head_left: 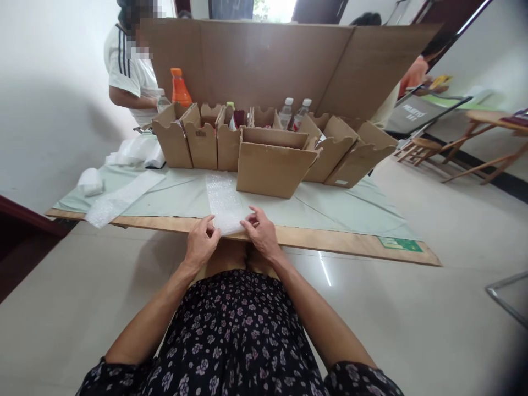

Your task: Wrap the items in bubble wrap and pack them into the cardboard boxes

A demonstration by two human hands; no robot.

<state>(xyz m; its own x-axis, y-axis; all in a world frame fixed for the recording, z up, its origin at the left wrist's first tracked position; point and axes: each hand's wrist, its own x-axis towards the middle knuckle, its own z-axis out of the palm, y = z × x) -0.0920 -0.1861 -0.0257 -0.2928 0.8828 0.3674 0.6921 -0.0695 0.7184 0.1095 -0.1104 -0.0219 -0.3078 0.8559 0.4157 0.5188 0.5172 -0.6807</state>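
A strip of bubble wrap lies lengthwise on the cloth-covered table, its near end at the wooden front edge. My left hand pinches the left corner of that near end between thumb and fingers. At the right corner, my right hand has its thumb and curled fingers closed on the wrap. The near end looks doubled over, though whether something small lies inside it I cannot tell. Just beyond my right hand stands a brown cardboard box, in front of the row of similar boxes.
Several cardboard bins line the table, holding bottles, among them an orange bottle. A tall cardboard panel rises behind them. Another bubble wrap strip and a roll lie left. A person stands at the far left.
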